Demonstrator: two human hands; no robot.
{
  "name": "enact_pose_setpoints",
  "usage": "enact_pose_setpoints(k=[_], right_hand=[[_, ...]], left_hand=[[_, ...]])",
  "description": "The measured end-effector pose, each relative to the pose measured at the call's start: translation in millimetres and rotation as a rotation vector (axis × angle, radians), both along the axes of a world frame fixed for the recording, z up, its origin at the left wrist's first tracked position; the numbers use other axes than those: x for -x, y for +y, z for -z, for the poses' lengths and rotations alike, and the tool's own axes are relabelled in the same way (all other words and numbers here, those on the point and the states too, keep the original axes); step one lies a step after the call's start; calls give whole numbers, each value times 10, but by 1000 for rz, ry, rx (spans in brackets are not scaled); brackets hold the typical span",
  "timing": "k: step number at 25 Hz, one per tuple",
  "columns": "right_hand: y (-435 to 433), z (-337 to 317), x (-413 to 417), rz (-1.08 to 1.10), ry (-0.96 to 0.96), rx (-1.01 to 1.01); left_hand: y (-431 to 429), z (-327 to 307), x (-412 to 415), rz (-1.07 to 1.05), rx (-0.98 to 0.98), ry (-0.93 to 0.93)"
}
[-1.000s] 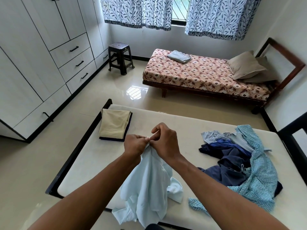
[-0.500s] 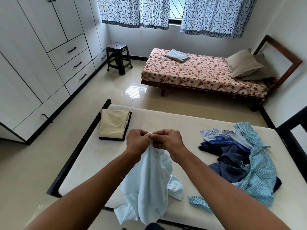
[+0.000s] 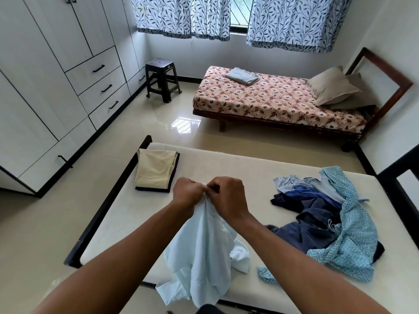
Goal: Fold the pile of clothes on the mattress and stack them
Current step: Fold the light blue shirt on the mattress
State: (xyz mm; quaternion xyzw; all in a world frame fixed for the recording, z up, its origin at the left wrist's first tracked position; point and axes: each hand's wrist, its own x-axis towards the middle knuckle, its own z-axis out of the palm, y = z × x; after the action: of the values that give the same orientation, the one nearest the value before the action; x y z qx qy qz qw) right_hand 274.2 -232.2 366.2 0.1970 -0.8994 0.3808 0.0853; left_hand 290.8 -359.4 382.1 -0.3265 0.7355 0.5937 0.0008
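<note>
A pale blue garment [image 3: 204, 252] hangs bunched over the near edge of the white mattress [image 3: 226, 168]. My left hand [image 3: 187, 192] and my right hand [image 3: 229, 196] pinch its top edge together, knuckles almost touching, above the mattress middle. A pile of unfolded clothes [image 3: 328, 214], dark blue, grey and patterned turquoise, lies on the mattress to the right. At the far left corner sits a folded stack [image 3: 155, 169], cream cloth on top of a dark piece.
A black frame [image 3: 106, 200] borders the mattress on the left. Beyond it are a shiny tiled floor, a dark stool [image 3: 162, 79], white wardrobes [image 3: 45, 75] and a daybed [image 3: 278, 100] with a folded grey cloth and pillows.
My right hand has turned its knuckles over and closed in on the left hand at the garment's top edge. The garment still hangs the same way.
</note>
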Motion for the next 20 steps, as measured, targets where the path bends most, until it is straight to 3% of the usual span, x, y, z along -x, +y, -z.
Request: enact_pose_setpoints(k=[5, 11, 16, 20], right_hand=[[-15, 27, -9, 56, -33, 3], [-18, 137, 5, -25, 106, 12], [-53, 241, -8, -79, 190, -92], [-72, 233, 32, -32, 20, -18]], left_hand=[[52, -4, -94, 38, 58, 6], [-26, -14, -61, 27, 49, 23], [-20, 30, -53, 14, 70, -88], [14, 57, -47, 31, 51, -98]])
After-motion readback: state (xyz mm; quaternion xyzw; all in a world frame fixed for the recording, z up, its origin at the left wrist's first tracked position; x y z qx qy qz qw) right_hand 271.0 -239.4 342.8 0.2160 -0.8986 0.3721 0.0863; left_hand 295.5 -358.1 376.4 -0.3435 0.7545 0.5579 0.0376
